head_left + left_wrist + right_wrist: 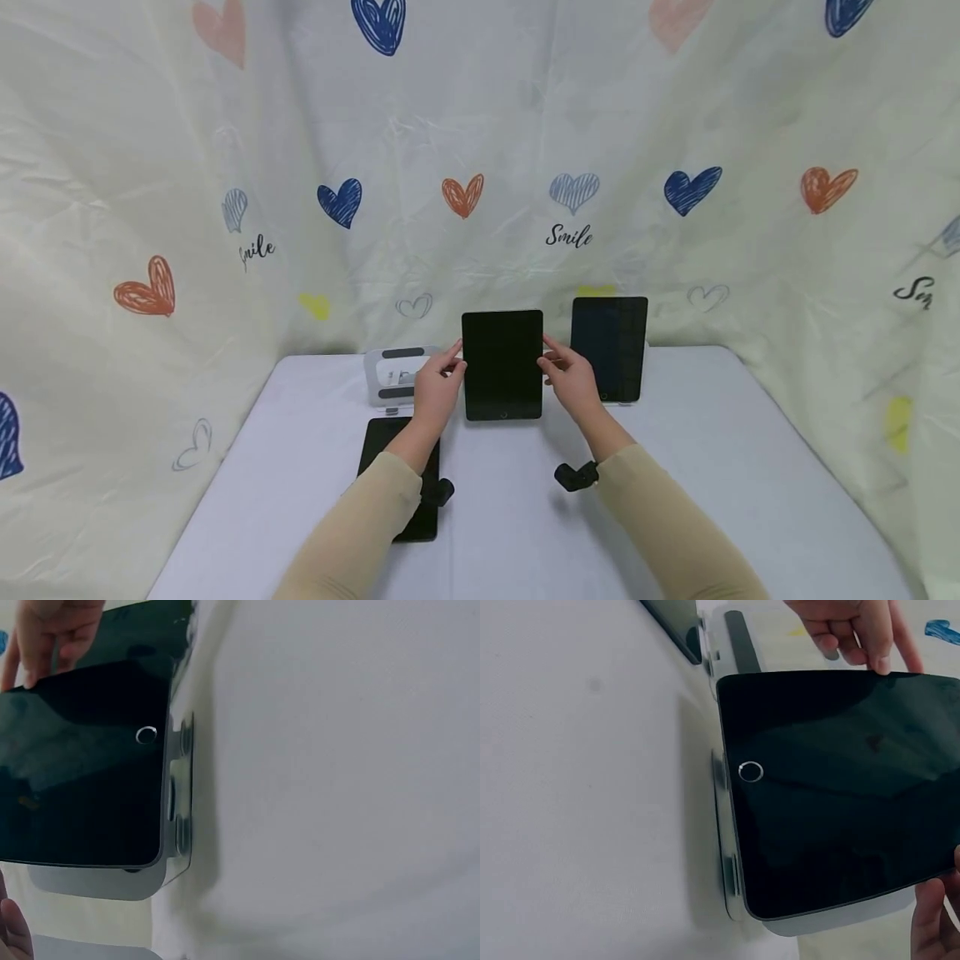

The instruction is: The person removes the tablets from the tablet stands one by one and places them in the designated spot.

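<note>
Toward 12 o'clock over the table (502,517), left hand (435,390) and right hand (573,379) closely pinch the middle tablet (502,365) by its 9 and 3 o'clock edges; a grey stand (372,377) is at 9, a 2nd tablet (609,350) stands at 3, a 3rd tablet (383,435) lies at 7.

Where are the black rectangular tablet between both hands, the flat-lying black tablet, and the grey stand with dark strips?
Held black tablet (502,365), head view: screen centre.
Flat black tablet (383,439), head view: upper screen.
Grey stand (396,392), head view: lower strip.
</note>
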